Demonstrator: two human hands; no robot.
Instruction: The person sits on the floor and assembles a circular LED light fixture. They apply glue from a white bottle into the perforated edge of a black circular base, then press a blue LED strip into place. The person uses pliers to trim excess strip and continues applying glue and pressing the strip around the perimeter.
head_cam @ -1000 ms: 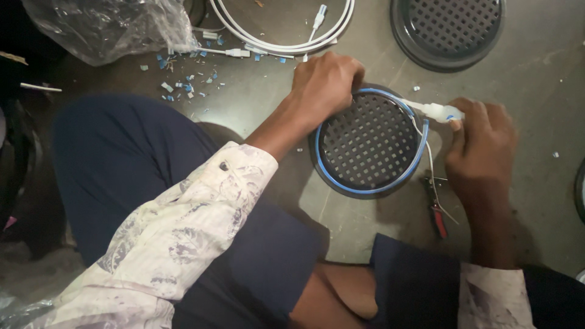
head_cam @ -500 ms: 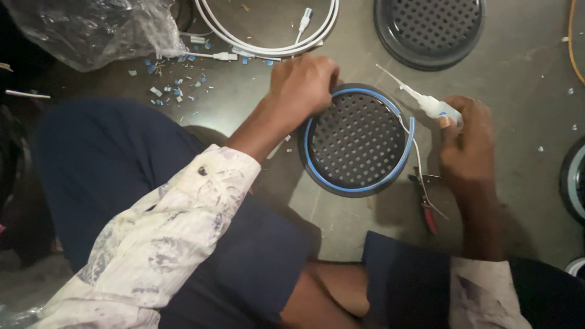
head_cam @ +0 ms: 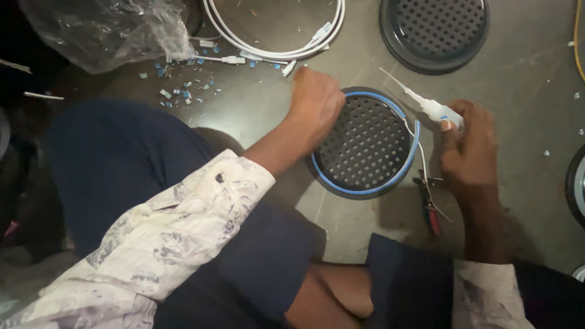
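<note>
A single head-worn camera looks almost straight down, close over the seated person's lap and the grey concrete floor (head_cam: 524, 79), taking in both forearms and the floor just beyond the knees.

Grey floor (head_cam: 524, 79): grilles (head_cam: 365, 143), cable coil (head_cam: 274, 36), pliers (head_cam: 431, 210).

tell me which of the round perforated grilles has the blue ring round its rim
The perforated grille under the left hand, near centre, has the blue ring. The other grille, at top right, is plain dark.

A floor workshop: perforated round grilles (head_cam: 434, 30), coiled white cable (head_cam: 274, 45), pliers (head_cam: 429, 204).
</note>
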